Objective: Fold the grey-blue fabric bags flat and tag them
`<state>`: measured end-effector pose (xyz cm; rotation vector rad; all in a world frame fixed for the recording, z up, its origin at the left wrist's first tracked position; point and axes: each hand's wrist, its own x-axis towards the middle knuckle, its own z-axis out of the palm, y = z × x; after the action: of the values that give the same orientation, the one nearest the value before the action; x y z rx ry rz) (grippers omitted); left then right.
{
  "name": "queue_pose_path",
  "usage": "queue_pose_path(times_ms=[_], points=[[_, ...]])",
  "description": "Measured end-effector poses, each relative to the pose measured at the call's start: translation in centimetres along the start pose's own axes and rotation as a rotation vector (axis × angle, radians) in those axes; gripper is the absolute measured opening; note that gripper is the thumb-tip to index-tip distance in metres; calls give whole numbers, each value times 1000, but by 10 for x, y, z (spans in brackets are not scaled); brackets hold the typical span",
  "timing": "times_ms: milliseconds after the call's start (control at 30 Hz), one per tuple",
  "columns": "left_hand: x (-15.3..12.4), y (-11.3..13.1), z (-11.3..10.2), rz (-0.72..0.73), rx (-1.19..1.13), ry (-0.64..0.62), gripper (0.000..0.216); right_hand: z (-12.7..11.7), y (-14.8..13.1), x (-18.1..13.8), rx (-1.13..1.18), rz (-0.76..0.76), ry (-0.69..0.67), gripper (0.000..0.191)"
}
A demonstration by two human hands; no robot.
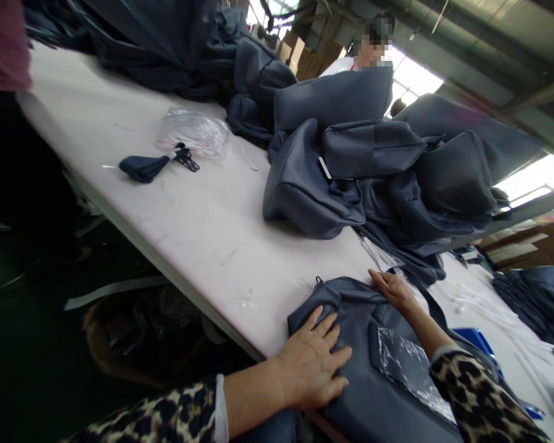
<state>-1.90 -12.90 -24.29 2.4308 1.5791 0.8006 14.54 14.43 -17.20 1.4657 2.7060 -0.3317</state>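
A dark blue-grey bag (369, 394) lies flat on the white table (203, 227) at its near edge. My left hand (311, 363) rests flat on the bag's near left corner, fingers spread. My right hand (392, 289) lies on the bag's far edge with fingers stretched along the fabric beside a strap. A clear plastic patch (406, 366) sits on the bag between my arms. Both sleeves are leopard print.
A large pile of the same grey bags (373, 166) covers the table's far side, with a person behind it. A folded dark strap with a clip (154, 165) and a clear plastic bag (196, 132) lie at the left. Another person's pink sleeve (2, 43) shows top left.
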Motion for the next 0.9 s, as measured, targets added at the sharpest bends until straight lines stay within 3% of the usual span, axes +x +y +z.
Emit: queue_pose_path(times_ms=[133, 267, 467, 667, 800, 900], points=[[0, 0, 0, 3, 1, 8, 54, 1, 1, -10, 61, -131, -24, 63], [0, 0, 1, 12, 6, 11, 54, 19, -5, -18, 21, -118, 131, 65], [-2, 2, -4, 34, 26, 17, 55, 41, -17, 19, -76, -55, 391, 63], [4, 4, -1, 83, 56, -18, 56, 80, -28, 39, -103, -60, 399, 61], [5, 1, 1, 56, 46, -19, 57, 72, -42, 22, -117, -46, 419, 55], [3, -3, -2, 30, 16, -23, 54, 49, -36, -26, -134, -76, 404, 49]])
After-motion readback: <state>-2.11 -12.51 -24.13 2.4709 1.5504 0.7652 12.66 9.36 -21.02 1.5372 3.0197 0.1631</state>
